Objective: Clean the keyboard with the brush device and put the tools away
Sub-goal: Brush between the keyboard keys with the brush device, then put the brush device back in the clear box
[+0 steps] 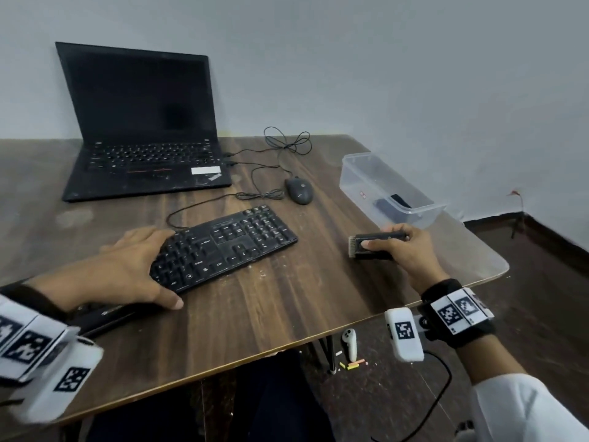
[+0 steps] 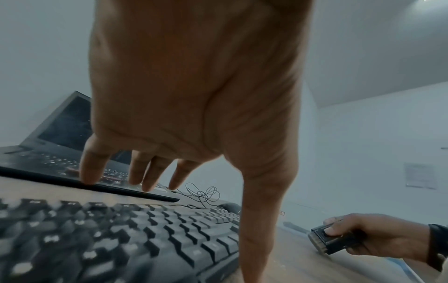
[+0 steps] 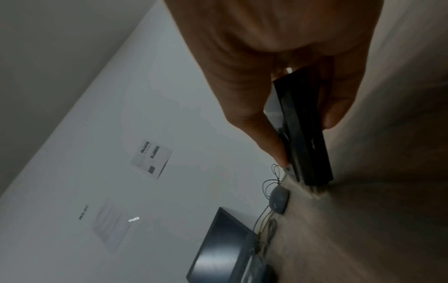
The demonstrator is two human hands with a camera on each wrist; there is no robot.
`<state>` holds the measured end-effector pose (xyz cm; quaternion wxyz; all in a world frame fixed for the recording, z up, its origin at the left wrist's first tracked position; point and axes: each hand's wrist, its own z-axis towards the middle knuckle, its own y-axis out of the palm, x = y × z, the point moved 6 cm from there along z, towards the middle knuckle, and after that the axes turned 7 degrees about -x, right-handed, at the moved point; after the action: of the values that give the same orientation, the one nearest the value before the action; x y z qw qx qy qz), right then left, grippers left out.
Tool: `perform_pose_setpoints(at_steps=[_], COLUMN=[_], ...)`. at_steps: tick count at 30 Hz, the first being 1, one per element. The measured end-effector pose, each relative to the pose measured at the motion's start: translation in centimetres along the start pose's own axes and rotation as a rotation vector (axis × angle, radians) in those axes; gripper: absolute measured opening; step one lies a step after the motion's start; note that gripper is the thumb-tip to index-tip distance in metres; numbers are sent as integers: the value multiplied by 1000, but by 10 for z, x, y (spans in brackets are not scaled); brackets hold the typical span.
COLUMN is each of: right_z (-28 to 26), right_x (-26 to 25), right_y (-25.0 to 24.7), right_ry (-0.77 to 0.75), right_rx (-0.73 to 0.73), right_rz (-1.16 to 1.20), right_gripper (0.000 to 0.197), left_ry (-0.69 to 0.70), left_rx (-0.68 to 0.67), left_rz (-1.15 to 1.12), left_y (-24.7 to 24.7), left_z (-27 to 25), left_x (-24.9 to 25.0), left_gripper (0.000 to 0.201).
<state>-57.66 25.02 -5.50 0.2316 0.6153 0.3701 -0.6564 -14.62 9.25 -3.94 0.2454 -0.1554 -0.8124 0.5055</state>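
Observation:
A black keyboard (image 1: pixel 229 247) (image 2: pixel 121 239) lies slanted on the wooden table (image 1: pixel 287 314). My left hand (image 1: pixel 134 263) (image 2: pixel 194 95) spans its left end with straight, spread fingers; the thumb reaches down to the front edge. To the right of the keyboard, my right hand (image 1: pixel 404 250) (image 3: pixel 266 57) grips the black brush device (image 1: pixel 373 245) (image 2: pixel 332 241) (image 3: pixel 305 134) just above the table. Its pale bristles (image 1: pixel 352 247) point left toward the keyboard, a short gap away.
A clear plastic box (image 1: pixel 350 186) with a dark item inside sits behind the right hand near the table's right edge. A mouse (image 1: pixel 299 190) and its cables lie behind the keyboard, and an open laptop (image 1: pixel 143 122) stands at the back left. A flat black object (image 1: pixel 102 317) lies under my left wrist.

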Motion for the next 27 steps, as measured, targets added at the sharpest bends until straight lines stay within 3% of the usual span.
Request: perform_pose_setpoints(at_steps=[7,10,13,20,23,27], right_z=[6,8,10,23,30,24], right_x=[4,9,16,-49,-52,-17], right_y=[-26,-28,-33,-61,-58,-40], right_ry=[70,112,137,-41,17,111], right_rx=[-27,-110,-102,19,-59,-203], right_rz=[7,-106,-79,4,-152,-334], right_gripper=[35,34,31,27,27,21], left_ry=[-76,-75,-82,-110,-81,-39], left_rx=[-159,-191,-185,-170,-156,-144], left_rz=[25,-16,10,30,41,10], left_y=[-12,-8,-4,-2,0,-1], left_z=[40,50,59,66,67,66], left_x=[6,2,0,-3,-4,-2], left_gripper=[183,175,175,187,181,168])
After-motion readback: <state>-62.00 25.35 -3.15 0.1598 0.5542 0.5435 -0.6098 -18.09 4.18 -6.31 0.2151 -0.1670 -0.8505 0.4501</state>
